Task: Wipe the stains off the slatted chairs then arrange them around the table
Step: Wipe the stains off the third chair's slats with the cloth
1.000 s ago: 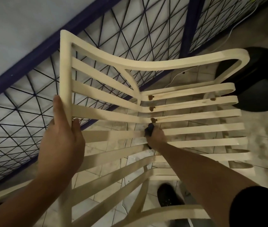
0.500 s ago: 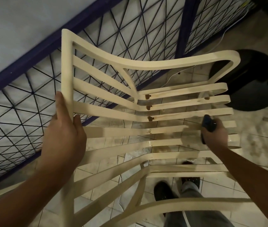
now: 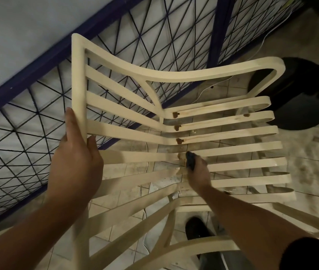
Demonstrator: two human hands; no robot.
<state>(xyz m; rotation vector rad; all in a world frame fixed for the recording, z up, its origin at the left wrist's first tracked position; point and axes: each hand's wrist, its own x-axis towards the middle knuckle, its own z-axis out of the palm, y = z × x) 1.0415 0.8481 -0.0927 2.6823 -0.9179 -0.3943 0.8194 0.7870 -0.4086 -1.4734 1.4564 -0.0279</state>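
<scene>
Slatted chair [image 3: 193,75] is sitting over the tiled floor [image 3: 310,162], beside the blue grille [image 3: 218,26]. I'm gripping its backrest frame with my left hand [image 3: 77,164]. My right hand [image 3: 198,172] is pinching a dark cloth [image 3: 190,160] against a stained slat at the seat crease.

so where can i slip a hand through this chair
Open: gaps between the seat slats near their rounded ends, and between backrest slats under the top rail. Crowded: the bend, where the right hand holds a dark cloth, and the side post gripped by the left hand.
</scene>
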